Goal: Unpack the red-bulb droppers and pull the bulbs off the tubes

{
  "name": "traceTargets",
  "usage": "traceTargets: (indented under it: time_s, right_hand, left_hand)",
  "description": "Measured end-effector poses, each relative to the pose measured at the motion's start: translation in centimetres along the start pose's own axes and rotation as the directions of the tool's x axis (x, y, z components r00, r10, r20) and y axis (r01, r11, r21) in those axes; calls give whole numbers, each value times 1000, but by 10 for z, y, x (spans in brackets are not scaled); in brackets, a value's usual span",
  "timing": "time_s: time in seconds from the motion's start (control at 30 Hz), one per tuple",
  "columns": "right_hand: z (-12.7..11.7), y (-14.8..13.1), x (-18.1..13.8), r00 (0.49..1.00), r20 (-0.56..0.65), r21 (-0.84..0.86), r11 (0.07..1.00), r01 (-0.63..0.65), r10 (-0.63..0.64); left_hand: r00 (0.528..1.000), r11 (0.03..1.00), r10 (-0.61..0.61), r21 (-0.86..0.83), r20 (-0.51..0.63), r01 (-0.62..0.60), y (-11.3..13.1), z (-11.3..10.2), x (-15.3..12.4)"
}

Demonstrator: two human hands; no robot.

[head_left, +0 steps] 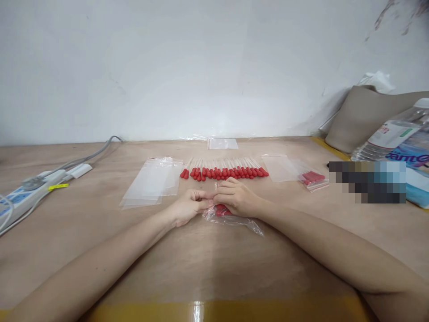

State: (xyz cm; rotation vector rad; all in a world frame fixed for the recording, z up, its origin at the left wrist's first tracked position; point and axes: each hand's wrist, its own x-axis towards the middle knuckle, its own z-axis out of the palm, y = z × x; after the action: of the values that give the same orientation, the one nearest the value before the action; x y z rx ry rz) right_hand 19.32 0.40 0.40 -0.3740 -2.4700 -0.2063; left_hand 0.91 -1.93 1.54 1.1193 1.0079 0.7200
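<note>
My left hand (191, 207) pinches the edge of a clear zip bag (239, 221) that lies on the table. My right hand (239, 199) comes in from the other side, its fingers closed over the same edge and meeting the left fingertips. Red tips (222, 210) show through the plastic under the right hand; the rest of what the bag holds is hidden. Just beyond my hands lies a row of white sticks with red bulb-shaped tips (224, 173), the tips facing me.
Flat clear bags (147, 183) lie to the left, another bag (279, 167) to the right. Beside it is a filled bag with red tips (313, 177). A white power strip (30, 190) is at far left; a plastic bottle (390, 134) and grey container (355, 118) stand right.
</note>
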Motion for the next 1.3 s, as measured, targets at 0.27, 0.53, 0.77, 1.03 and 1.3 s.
traceTargets:
  time_s: [0.27, 0.53, 0.77, 1.03, 1.3]
  right_hand:
    - [-15, 0, 1, 991, -36, 257, 960, -115, 128]
    - [-22, -16, -20, 920, -22, 265, 890, -371, 390]
    - [-30, -24, -47, 839, 185, 204, 816, -542, 511]
    - [-16, -14, -53, 854, 44, 156, 841, -518, 518]
    - [-15, -17, -53, 858, 28, 59, 856, -514, 513]
  left_hand:
    - [939, 885, 311, 404, -144, -231, -7, 2, 1]
    - [855, 555, 518, 763, -6, -331, -18, -14, 6]
    - [764, 336, 640, 864, 83, -375, -7, -16, -6]
    - [847, 491, 447, 713, 288, -501, 1, -15, -13]
    - [857, 397, 370, 773, 359, -495, 10, -4, -17]
